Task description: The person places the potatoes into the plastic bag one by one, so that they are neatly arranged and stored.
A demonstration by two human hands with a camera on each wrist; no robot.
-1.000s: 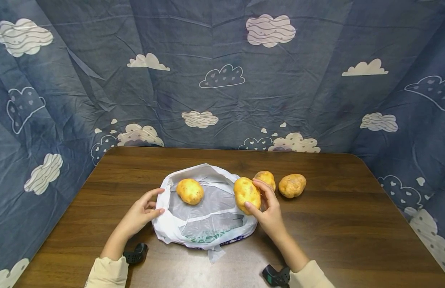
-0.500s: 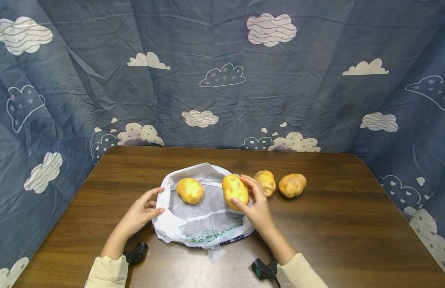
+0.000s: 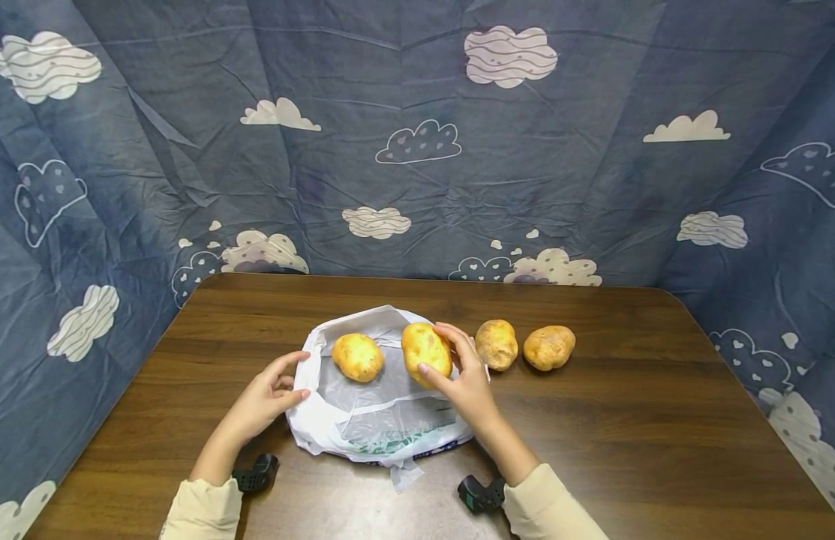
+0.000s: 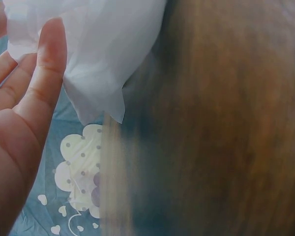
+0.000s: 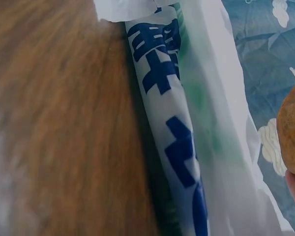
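A white plastic bag (image 3: 312,424) lies wide-mouthed on the table, with one yellow potato (image 3: 358,358) inside at the left. My left hand (image 3: 262,397) holds the bag's left rim; in the left wrist view the thumb (image 4: 51,54) lies against the white plastic (image 4: 108,44). Over the right part of the bag's mouth, my right hand (image 3: 467,386) grips a second potato (image 3: 424,352) between thumb and fingers. The right wrist view catches that potato (image 5: 292,130) only at its edge, beyond the bag's blue-printed side (image 5: 162,98).
Two more potatoes, one (image 3: 496,345) near the bag's right rim and another (image 3: 548,348) farther right, sit on the brown wooden table (image 3: 660,420). A blue cloth (image 3: 417,180) with cloud prints hangs behind the table. Black devices (image 3: 256,474) are at both wrists.
My right hand has moved left with its potato, from the bag's right rim to over the mouth. The potato behind it now shows fully. My left hand has stayed in place.
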